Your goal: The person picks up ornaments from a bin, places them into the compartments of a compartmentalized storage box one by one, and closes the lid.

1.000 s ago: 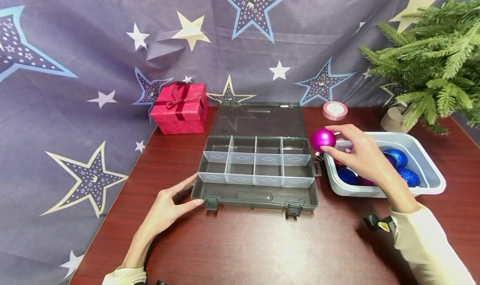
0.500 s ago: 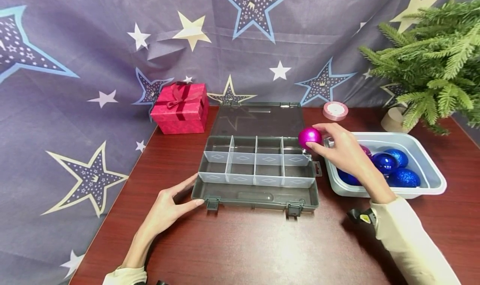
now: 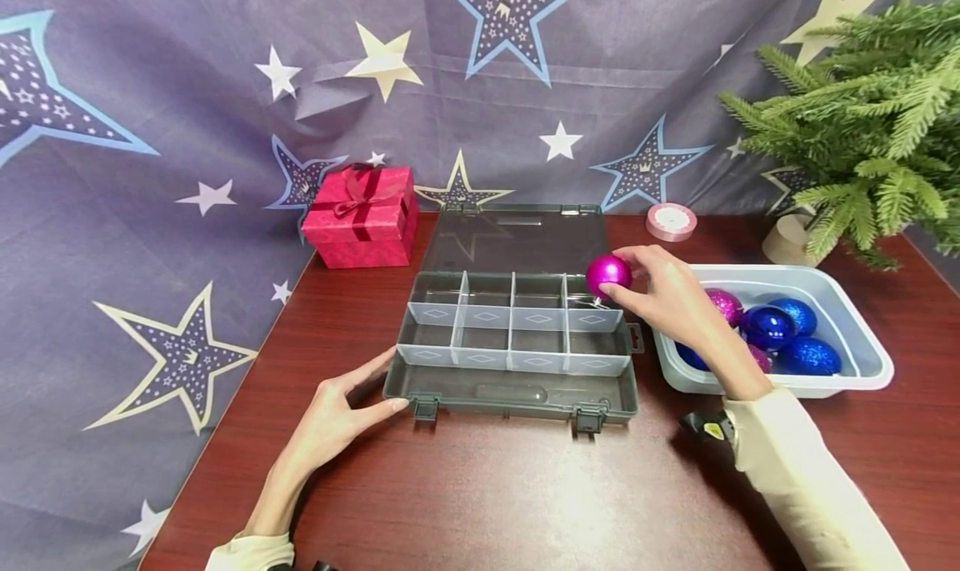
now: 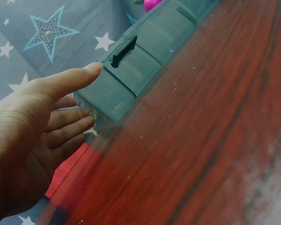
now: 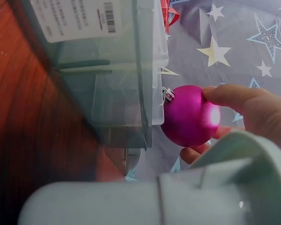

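Observation:
My right hand [image 3: 675,300] pinches a matte magenta Christmas ball [image 3: 608,276] between thumb and fingers, its silver cap and loop pointing down. The ball is over the back right compartment of a clear grey divided organizer box [image 3: 517,398], whose lid [image 3: 517,242] lies back. In the right wrist view the ball [image 5: 189,117] is just beyond the box wall [image 5: 117,103]. My left hand [image 3: 326,425] rests at the box's front left corner with fingers and thumb extended. In the left wrist view its thumb [image 4: 79,77] touches the rim beside a latch [image 4: 124,50].
A pale plastic tub [image 3: 862,363] of blue and pink balls stands to the right. Behind it are an artificial fir tree [image 3: 885,137] and a ribbon roll [image 3: 671,222]. A red gift box [image 3: 360,221] sits back left, before a starred cloth [image 3: 225,137].
My right hand has carried the magenta ball left, from beside the tub's near edge to over the box's back right compartment. The left hand has stayed at the corner.

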The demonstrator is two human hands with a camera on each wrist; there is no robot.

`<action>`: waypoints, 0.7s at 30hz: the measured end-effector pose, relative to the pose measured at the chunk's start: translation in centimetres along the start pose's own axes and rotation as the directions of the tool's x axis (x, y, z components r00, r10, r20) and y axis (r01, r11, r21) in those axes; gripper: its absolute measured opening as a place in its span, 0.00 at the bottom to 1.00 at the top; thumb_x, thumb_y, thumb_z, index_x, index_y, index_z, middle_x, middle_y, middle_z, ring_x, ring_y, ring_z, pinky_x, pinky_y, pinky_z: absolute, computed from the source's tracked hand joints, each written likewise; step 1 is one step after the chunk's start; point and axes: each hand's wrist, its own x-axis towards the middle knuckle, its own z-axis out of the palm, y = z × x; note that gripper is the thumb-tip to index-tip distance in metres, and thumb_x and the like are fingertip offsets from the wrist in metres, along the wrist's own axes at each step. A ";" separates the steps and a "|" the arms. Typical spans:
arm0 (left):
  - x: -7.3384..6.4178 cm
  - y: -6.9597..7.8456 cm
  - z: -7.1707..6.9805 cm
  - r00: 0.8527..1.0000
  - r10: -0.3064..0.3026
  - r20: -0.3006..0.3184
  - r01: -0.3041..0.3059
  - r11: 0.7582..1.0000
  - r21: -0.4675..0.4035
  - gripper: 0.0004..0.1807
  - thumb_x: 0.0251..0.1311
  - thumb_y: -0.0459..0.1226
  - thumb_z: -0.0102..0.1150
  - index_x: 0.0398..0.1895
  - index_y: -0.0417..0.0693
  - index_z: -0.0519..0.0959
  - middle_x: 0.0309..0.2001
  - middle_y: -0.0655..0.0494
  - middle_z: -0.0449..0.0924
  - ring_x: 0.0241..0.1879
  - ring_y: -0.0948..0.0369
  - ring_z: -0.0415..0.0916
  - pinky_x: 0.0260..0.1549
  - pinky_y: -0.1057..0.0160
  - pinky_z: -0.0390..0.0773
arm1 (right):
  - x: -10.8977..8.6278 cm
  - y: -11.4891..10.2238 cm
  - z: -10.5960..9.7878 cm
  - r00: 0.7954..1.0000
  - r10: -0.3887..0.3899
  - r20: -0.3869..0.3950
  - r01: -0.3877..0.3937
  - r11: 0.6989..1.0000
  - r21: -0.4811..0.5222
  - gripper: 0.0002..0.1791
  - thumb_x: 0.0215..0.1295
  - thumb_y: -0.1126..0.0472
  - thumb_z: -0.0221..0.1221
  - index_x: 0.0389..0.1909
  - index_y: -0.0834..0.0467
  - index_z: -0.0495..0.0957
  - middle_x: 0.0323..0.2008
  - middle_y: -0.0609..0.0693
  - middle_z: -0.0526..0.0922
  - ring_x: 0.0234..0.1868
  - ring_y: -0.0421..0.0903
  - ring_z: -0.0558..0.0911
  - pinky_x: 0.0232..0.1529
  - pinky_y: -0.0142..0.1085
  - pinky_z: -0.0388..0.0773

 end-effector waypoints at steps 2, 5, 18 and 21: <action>0.0 0.0 0.0 1.000 -0.002 0.000 0.002 1.000 0.001 0.38 0.58 0.43 0.78 0.73 0.61 0.74 0.62 0.62 0.82 0.65 0.63 0.74 0.63 0.73 0.67 | 0.1 -0.1 0.2 1.000 0.008 0.002 -0.008 1.000 -0.007 0.26 0.63 0.61 0.73 0.57 0.69 0.78 0.50 0.66 0.82 0.46 0.61 0.84 0.51 0.56 0.80; 0.0 0.0 0.0 1.000 -0.001 0.001 0.001 1.000 -0.007 0.38 0.58 0.43 0.78 0.73 0.61 0.74 0.61 0.62 0.82 0.65 0.62 0.74 0.63 0.73 0.67 | 0.2 -0.3 0.5 1.000 0.022 0.010 -0.021 1.000 -0.014 0.26 0.63 0.60 0.73 0.56 0.69 0.78 0.50 0.66 0.82 0.46 0.61 0.84 0.51 0.56 0.80; 0.0 0.0 0.0 1.000 0.005 0.002 -0.005 1.000 -0.012 0.38 0.58 0.42 0.78 0.73 0.63 0.74 0.60 0.61 0.83 0.64 0.61 0.76 0.62 0.73 0.68 | 0.5 -0.6 1.0 0.995 0.067 0.069 -0.067 0.998 -0.012 0.27 0.65 0.58 0.71 0.58 0.70 0.77 0.51 0.67 0.81 0.48 0.61 0.84 0.52 0.57 0.80; 0.0 -0.1 0.0 1.000 0.000 0.002 0.000 1.000 -0.012 0.38 0.58 0.42 0.78 0.73 0.64 0.74 0.60 0.61 0.83 0.64 0.61 0.76 0.62 0.72 0.68 | 0.4 -0.6 0.9 0.994 0.075 0.075 -0.074 0.997 -0.010 0.27 0.66 0.58 0.71 0.59 0.70 0.77 0.52 0.67 0.81 0.49 0.62 0.84 0.53 0.57 0.80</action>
